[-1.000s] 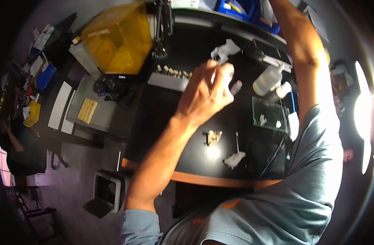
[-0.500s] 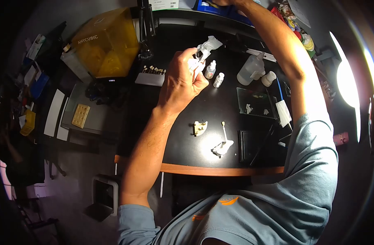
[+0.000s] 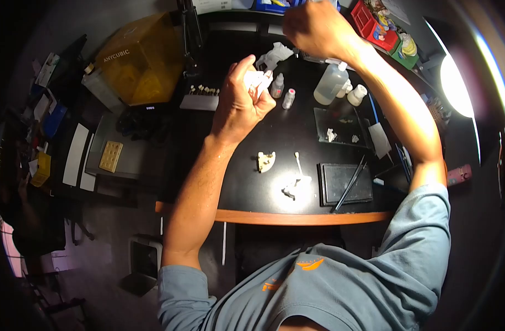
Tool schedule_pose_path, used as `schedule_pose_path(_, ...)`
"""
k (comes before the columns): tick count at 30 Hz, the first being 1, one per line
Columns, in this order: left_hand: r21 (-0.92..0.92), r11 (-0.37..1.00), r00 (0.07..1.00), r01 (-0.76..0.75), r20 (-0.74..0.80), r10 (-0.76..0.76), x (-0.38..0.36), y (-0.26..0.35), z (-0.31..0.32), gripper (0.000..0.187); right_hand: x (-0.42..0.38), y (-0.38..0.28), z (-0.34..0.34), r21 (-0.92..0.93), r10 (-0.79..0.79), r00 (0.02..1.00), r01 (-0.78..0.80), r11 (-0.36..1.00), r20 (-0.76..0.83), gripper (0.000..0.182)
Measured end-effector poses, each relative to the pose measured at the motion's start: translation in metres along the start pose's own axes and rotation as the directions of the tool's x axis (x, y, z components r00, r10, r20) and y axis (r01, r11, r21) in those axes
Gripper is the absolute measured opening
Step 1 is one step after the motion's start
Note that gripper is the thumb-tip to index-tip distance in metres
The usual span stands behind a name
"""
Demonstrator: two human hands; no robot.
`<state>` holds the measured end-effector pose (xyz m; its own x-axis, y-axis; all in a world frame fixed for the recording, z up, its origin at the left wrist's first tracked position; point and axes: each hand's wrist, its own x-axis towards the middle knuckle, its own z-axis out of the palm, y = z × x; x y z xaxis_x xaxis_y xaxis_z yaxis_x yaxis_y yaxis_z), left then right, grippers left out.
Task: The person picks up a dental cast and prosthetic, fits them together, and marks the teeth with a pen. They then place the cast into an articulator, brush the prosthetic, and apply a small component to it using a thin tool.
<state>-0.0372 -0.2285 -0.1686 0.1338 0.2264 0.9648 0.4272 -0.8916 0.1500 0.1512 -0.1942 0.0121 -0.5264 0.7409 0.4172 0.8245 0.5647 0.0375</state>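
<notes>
The left hand (image 3: 236,107) gripped tissue (image 3: 255,81) left of the small bottles (image 3: 278,86), and the right hand (image 3: 318,32) hung at the far side, fingers curled, any hold impossible to tell, seemingly a reaching step whose next move called for avoiding the big bottle (image 3: 328,85).

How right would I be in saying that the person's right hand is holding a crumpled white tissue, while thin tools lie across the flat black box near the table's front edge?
Not quite: the head view shows the crumpled white tissue in the left hand, not the right hand. Thin tools do lie across the flat black box near the table's front edge.
</notes>
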Motion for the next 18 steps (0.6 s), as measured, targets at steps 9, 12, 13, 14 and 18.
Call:
schedule_pose_path(9,-0.112,0.994,0.997,0.013,0.076,-0.004,-0.006,0.022,0.011,0.084,-0.199,-0.015,-0.009,0.503,0.164,0.864,-0.421,0.755,0.477,0.028)
schedule_pose_path(12,-0.24,0.971,0.992,-0.003,0.118,0.032,-0.011,0.038,0.025,0.087,-0.235,-0.009,0.004,0.695,0.162,0.848,-0.509,0.508,0.504,0.026)
schedule_pose_path(13,-0.272,0.962,0.991,-0.024,0.123,0.059,-0.011,0.047,0.03,0.086,-0.244,-0.004,0.013,0.746,0.167,0.843,-0.532,0.401,0.512,0.033)
schedule_pose_path(14,-0.32,0.947,0.985,-0.015,0.158,0.069,-0.011,0.059,0.033,0.085,-0.251,-0.006,0.019,0.794,0.196,0.854,-0.52,0.315,0.481,0.037)
schedule_pose_path(18,-0.233,0.965,0.957,-0.116,0.233,0.172,-0.006,0.09,0.049,0.085,-0.263,0.001,0.058,0.895,0.26,0.856,-0.428,-0.127,0.446,0.053)
